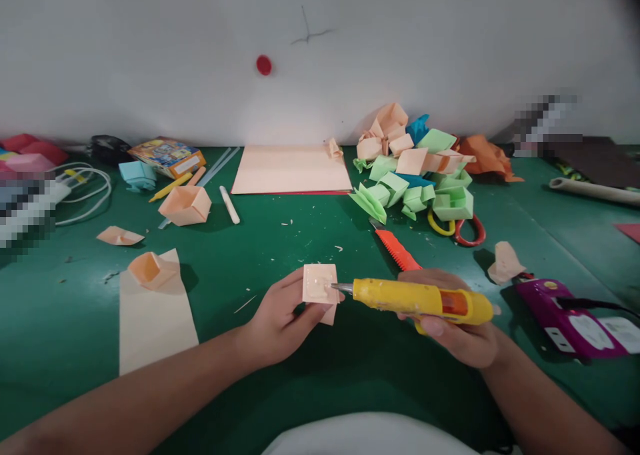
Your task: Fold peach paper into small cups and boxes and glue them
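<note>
My left hand [280,322] pinches a small folded peach paper piece [319,287] and holds it up above the green table [280,242]. My right hand [457,328] is wrapped round a yellow glue gun [420,298] that lies level, its metal nozzle touching the right side of the paper piece. Shiny glue shows on the paper's face.
An orange utility knife [397,248] lies just behind the glue gun. A pile of folded green and peach paper [415,168], scissors [457,228], a peach sheet [290,168], folded peach boxes [186,205], a paper strip [153,315] and a purple device [565,318] lie around.
</note>
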Available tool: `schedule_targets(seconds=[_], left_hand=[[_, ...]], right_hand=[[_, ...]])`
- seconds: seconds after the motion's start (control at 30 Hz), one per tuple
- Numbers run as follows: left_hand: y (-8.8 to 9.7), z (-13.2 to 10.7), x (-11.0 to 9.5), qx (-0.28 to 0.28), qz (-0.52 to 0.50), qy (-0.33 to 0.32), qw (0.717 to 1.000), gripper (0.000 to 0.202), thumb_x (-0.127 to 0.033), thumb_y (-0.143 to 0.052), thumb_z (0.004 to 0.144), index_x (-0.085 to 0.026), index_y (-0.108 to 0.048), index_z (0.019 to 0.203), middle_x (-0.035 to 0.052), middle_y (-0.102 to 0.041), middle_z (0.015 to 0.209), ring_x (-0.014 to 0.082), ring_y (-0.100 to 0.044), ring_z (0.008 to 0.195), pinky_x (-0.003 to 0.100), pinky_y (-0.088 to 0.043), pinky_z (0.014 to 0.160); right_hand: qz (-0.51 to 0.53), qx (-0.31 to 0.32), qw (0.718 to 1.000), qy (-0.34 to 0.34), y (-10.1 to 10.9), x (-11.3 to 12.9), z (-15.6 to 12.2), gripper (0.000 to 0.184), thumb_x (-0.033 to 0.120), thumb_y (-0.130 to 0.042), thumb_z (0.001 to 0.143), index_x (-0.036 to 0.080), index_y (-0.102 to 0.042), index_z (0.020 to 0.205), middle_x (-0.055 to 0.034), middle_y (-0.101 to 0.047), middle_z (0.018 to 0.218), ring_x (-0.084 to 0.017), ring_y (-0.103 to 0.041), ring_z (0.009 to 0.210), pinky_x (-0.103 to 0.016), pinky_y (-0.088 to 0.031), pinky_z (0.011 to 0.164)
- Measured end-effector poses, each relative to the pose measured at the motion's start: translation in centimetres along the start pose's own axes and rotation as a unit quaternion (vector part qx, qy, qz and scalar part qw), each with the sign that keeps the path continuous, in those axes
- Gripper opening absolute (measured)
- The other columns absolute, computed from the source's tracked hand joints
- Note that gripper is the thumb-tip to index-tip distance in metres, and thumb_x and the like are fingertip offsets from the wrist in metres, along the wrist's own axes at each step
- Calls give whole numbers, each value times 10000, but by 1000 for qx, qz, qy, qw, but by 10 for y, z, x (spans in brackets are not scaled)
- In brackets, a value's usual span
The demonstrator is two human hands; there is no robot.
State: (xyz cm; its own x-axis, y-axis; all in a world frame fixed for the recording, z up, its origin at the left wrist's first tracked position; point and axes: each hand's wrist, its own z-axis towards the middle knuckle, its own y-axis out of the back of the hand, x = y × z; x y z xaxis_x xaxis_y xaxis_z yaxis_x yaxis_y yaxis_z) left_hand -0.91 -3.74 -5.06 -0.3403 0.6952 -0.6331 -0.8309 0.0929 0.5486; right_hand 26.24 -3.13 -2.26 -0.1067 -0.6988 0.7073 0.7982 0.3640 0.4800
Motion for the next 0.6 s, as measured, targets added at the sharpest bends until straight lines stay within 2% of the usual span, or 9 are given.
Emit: schedule_targets(seconds=[0.6], left_hand=[[-1, -1, 2, -8, -8, -10, 1000, 167, -177, -533, 968, -202, -692, 922, 32, -735, 881, 157, -702, 824, 266, -588, 768]], right_hand=[[13, 14, 1000, 4, -1, -3, -3, 263, 374, -430, 1013, 216, -573, 859, -34, -577, 662, -181, -540, 571, -318, -393, 526]])
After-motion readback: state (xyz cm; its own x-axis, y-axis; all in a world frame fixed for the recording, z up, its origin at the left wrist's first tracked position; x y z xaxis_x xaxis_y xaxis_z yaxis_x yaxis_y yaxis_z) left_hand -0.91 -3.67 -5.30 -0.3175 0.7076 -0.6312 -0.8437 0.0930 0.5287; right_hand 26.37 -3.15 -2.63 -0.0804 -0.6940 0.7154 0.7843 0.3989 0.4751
